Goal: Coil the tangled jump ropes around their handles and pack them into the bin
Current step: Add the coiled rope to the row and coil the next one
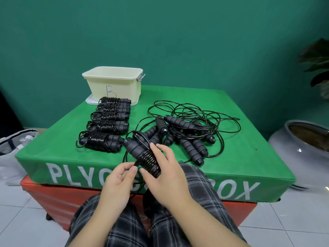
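Both hands hold one pair of handles (140, 152) over the near edge of the box: the left hand (118, 177) pinches the cord (136, 164) between thumb and forefinger just beside the coil, and the right hand (164, 168) curls round the handles with its fingers over the wound turns. The lower ends of these handles are hidden behind the right hand, and a loose length of cord drops behind the left wrist, out of sight past the knees.

At far left a white bag (16, 145) on the floor is cut off by the frame edge. On the green box (240, 157), five coiled ropes (106, 125) lie in a row running from near to far on the left side; the farthest two overlap and are hard to separate. Behind them stands the cream bin (114, 82), a hand-drawn "B" on its near wall, its lower edge partly hidden by the ropes, resting on a white lid. Its inside shows no contents from this angle.

On the right side of the box lies the tangle (188, 129) of loose cords and handles; how many ropes it holds cannot be told. White lettering on the near face reads "PLYO" and "BOX", the middle covered by the hands and knees. A red box (53, 198) sits beneath. At far right, a grey pot (292, 152) and a blurred plant (318, 59) are cut off.
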